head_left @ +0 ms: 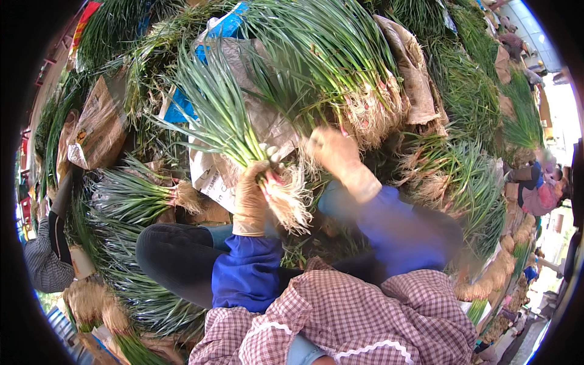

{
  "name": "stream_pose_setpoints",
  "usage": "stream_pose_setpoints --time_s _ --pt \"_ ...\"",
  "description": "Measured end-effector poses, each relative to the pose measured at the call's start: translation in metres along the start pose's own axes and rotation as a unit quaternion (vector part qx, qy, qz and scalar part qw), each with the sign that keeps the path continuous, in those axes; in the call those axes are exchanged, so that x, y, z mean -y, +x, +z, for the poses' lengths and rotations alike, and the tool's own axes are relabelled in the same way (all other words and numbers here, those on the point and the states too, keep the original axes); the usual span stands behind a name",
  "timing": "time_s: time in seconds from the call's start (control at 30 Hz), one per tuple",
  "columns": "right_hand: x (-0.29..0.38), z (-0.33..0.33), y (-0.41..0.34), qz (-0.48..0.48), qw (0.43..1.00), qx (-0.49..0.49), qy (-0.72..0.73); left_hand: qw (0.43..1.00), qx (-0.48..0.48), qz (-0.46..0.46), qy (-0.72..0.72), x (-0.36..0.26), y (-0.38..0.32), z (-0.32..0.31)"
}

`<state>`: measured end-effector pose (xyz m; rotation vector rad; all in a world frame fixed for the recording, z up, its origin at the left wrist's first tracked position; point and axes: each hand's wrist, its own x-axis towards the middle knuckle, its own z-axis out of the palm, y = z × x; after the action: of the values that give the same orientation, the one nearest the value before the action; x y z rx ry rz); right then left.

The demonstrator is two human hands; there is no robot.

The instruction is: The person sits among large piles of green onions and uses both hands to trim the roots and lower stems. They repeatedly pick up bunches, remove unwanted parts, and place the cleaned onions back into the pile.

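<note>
My left hand (252, 196), in a tan glove, is closed around the stems of a bunch of green onions (242, 146), just above the reddish bulbs and pale roots. The leaves fan up and to the left. To its right, my right hand (335, 157), gloved too and blurred by motion, is bent near hanging roots; whether it grips a stalk cannot be made out. Just beyond it lies a large pile of green onions (365, 82), roots towards me, resting partly on a crumpled woven sack (269, 105).
A smaller root-tied-looking bunch of green onions (150, 194) lies left. Loose ones (456, 182) are heaped at right. A folded sack (410, 77) stands behind, and a brown sack (100, 127) at left. Other people sit at both edges, one in a checked sleeve (48, 255).
</note>
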<state>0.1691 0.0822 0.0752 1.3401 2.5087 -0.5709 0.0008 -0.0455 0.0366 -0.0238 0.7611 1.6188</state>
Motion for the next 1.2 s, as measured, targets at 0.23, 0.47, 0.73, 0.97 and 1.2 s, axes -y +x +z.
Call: stream_pose_setpoints --time_s 0.23,0.47,0.73,0.97,1.2 --pt "-0.031 -0.041 0.017 0.068 0.863 -0.138 0.48 0.995 -0.003 -0.022 0.093 0.012 0.0 0.002" --pt "-0.014 0.0 -0.037 0.0 0.932 -0.178 0.316 0.996 -0.005 -0.084 0.023 0.052 0.002 -0.004" --pt "-0.023 0.01 -0.054 0.119 0.989 0.046 0.07 0.994 0.015 -0.104 0.027 0.055 -0.016 -0.011" --pt "0.033 0.06 -0.023 0.018 0.957 -0.233 0.174 0.961 -0.003 -0.096 0.261 0.041 -0.036 0.021" --pt "0.0 0.013 -0.034 0.114 0.821 -0.319 0.46 0.952 -0.101 -0.114 0.267 0.04 -0.03 0.008"
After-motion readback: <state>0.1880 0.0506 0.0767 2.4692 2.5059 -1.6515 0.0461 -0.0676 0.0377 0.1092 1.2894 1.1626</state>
